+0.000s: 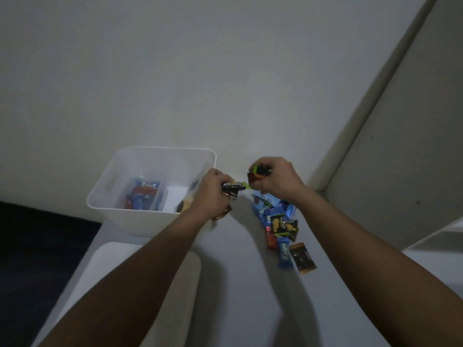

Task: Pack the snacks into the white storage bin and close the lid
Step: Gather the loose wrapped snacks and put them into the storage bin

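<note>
white wall behind | pale table (bare patch) | dark floor at left | white shelf unit at right

We see two bare forearms entering from the bottom edge, one from about seven o'clock and one from about five o'clock. No sleeve shows on either arm up to where the frame cuts them off. Our left hand and our right hand are both bare: no gloves, and we can make out no rings, watch or bands at the wrists. The light is dim and the edges of the arms are a little blurred, so we cannot tell finer detail such as the nails.
</note>
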### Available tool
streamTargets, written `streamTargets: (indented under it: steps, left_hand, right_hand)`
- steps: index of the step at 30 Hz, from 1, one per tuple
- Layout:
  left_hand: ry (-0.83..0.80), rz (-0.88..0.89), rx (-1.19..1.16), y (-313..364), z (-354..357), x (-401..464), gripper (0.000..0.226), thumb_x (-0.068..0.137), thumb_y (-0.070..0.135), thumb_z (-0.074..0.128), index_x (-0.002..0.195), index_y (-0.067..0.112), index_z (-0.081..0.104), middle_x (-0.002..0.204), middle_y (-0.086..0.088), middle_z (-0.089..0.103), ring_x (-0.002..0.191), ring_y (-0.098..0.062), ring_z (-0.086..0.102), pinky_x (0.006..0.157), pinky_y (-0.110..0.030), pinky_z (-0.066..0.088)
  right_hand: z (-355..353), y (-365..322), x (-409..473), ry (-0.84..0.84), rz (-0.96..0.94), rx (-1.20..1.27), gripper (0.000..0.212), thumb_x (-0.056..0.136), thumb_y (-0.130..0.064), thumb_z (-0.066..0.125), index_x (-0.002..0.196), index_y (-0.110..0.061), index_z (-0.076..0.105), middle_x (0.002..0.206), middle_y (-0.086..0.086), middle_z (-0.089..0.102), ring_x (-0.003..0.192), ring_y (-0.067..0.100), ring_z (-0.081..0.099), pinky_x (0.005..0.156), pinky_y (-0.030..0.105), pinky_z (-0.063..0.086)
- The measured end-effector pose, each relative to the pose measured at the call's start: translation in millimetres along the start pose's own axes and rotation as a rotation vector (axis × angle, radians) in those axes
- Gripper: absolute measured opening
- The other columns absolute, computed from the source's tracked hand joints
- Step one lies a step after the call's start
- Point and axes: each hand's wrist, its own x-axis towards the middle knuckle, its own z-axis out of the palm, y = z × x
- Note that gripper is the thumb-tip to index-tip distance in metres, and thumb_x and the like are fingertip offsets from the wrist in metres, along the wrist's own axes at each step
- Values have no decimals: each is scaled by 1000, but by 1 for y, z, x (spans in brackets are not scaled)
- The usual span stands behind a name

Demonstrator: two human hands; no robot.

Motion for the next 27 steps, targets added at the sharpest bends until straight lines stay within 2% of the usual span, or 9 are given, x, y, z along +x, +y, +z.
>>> streamTargets:
  steps: [4, 10, 13, 15, 17, 19, 22, 24, 27]
  left_hand:
    - [76, -85, 57, -27, -52, 6, 26, 76, 4, 72, 101, 11, 73, 104, -17, 59, 98, -28, 57, 75, -17, 32]
    - [68, -300, 33, -81, -94, 15, 18, 77, 9, 73, 94, 10, 74, 95, -14, 71, 91, -27, 64, 73, -26, 43]
    - [39, -414, -31, -100, -96, 20, 23, 74, 11, 77, 97, 8, 70, 95, -14, 71, 91, -26, 65, 83, -31, 51]
    - [-20, -472, -90, -109, -94, 22, 38, 70, 13, 80, 105, 11, 66, 103, -12, 70, 99, -29, 66, 92, -38, 53]
    - [-55, -507, -94, -115, -92, 23, 58, 71, 16, 80, 124, 12, 56, 122, -10, 63, 112, -29, 60, 95, -31, 47]
    - [-51, -524, -64, -120, -90, 25, 65, 78, 18, 75, 137, 13, 47, 136, -9, 53, 122, -28, 53, 90, -24, 40]
    - [-15, -536, -55, -121, -90, 26, 54, 88, 12, 60, 140, 14, 45, 140, -9, 51, 126, -25, 50, 86, -23, 35]
    - [27, -522, -49, -120, -89, 26, 49, 89, 8, 55, 137, 12, 47, 138, -10, 53, 125, -26, 50, 84, -23, 32]
    - [112, -460, -91, -109, -87, 28, 44, 83, 4, 57, 126, 8, 57, 132, -11, 57, 120, -27, 54, 95, -26, 39]
  right_hand:
    - [30, -51, 24, -38, -29, 76, 33, 67, 3, 80, 96, -9, 69, 95, 15, 66, 66, 26, 65, 63, 40, 62]
    - [97, -91, 59, -101, 70, 154, 38, 67, -4, 83, 101, -11, 68, 102, 18, 65, 69, 28, 70, 62, 40, 62]
    - [127, -94, 73, -122, 174, 240, 34, 75, -5, 78, 105, -10, 63, 101, 16, 65, 76, 35, 72, 69, 44, 61]
    - [143, -92, 80, -142, 200, 220, 39, 81, -10, 73, 117, -7, 60, 106, 13, 64, 90, 37, 70, 77, 47, 60]
    - [153, -88, 86, -149, 219, 167, 51, 86, -14, 66, 133, -7, 50, 120, 14, 61, 105, 35, 64, 86, 47, 56]
    - [155, -83, 90, -139, 238, 108, 54, 89, -14, 61, 139, -6, 43, 133, 15, 55, 114, 33, 59, 95, 44, 52]
    - [150, -73, 92, -99, 287, 154, 44, 90, -7, 53, 134, -7, 49, 137, 13, 49, 90, 32, 61, 80, 47, 59]
    - [143, -65, 94, -29, 302, 179, 39, 89, -5, 50, 127, -7, 56, 130, 13, 53, 77, 26, 60, 72, 45, 61]
    - [127, -49, 93, 66, 294, 259, 28, 87, -3, 51, 111, -8, 64, 114, 16, 62, 76, 26, 66, 64, 40, 62]
